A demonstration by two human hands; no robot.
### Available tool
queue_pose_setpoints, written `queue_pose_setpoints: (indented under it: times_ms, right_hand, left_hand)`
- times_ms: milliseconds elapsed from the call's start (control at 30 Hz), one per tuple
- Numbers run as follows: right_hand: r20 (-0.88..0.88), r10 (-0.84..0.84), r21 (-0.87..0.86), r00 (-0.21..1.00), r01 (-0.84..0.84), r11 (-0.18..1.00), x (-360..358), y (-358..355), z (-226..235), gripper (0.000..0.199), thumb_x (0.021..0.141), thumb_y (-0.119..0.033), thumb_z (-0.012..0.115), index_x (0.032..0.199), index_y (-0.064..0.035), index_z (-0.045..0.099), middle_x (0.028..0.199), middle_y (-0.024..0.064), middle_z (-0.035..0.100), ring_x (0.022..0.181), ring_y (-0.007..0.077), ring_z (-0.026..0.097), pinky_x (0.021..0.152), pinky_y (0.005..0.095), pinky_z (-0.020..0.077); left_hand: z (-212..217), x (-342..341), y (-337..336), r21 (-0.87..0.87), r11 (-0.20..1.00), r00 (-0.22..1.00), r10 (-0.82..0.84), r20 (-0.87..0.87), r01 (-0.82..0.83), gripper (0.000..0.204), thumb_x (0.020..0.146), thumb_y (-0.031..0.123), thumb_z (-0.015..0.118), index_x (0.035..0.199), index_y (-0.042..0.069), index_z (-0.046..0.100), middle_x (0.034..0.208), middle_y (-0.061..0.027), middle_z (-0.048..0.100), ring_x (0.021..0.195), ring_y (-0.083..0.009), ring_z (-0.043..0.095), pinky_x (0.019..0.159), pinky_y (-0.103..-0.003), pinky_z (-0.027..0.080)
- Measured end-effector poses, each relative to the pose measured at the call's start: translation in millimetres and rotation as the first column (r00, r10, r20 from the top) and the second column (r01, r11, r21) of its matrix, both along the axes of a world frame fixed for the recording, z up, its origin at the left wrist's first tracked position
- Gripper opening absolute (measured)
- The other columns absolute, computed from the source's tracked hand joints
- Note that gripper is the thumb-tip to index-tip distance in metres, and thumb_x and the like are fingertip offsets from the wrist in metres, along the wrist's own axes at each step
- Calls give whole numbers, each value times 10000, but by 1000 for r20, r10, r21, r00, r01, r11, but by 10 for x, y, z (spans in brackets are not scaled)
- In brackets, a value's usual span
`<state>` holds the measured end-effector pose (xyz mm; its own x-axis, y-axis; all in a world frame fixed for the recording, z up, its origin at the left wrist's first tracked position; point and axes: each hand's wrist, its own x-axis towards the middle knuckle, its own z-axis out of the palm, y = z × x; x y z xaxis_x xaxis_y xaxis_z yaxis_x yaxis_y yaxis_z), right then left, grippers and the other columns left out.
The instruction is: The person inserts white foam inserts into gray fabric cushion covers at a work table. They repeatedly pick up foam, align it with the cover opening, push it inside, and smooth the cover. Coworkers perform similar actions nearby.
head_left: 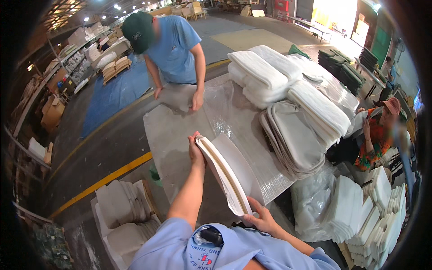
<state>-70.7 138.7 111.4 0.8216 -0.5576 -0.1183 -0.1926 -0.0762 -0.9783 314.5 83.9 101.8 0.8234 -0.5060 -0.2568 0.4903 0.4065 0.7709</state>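
Both of my hands hold a curved padded panel [227,182] on edge above the near side of the table. Its pale grey cover faces right, and a tan layer shows between white layers along the rim. My left hand [196,150] grips the far end, fingers wrapped over the corner. At the near end, close to my body, my right hand [261,218] pinches the lower corner. Beneath the panel, the table [166,148] is covered with clear plastic sheeting. Across the table, a co-worker [173,49] in a blue shirt has both hands on a grey sheet [175,96].
Stacked white padding [265,72] and rounded grey padded pieces [297,135] fill the table's right side. Grey panels [121,202] sit low at left. White pads [346,207] and clear plastic [310,202] lie low at right. Another person [378,130] is at far right.
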Motion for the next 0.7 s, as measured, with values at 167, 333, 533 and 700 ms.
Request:
queue_pose_setpoints:
  times_ms: [167,333,533,700]
  right_hand:
    - [-58,-13,3,998,14,1000,302,-245,138,665,983,-413,749,1504,-47,558,1205,184,752,949,207,722,758,364,558]
    - [31,117,-172,993,-110,979,608,-716,199,473,971,-391,756,1296,-48,732,1377,203,672,962,241,740,749,375,580]
    - [369,214,-432,905,-37,901,1540,-1535,343,272,988,-229,722,1179,-40,763,1438,182,634,1174,301,699,962,360,568]
    - [325,151,-261,934,-65,963,2508,-1859,482,278,985,-148,694,1234,-35,744,1284,192,700,1104,340,728,924,405,599]
  left_hand:
    - [15,-247,242,-39,987,968,-147,204,158,651,1144,450,462,1638,34,380,1645,-125,428,1507,-260,416,1251,-392,316]
    - [-24,-437,219,482,867,843,-160,514,-129,764,1011,230,676,1645,-1,317,1656,-229,404,1505,-364,441,1226,-440,379]
    - [-40,-479,50,553,765,782,-107,614,-330,617,981,176,589,1562,4,471,1514,-264,545,1385,-414,553,1162,-473,440]
    - [68,-362,-48,587,749,834,-86,545,-307,516,973,176,592,1452,-16,587,1372,-205,684,1273,-317,659,1091,-415,491]
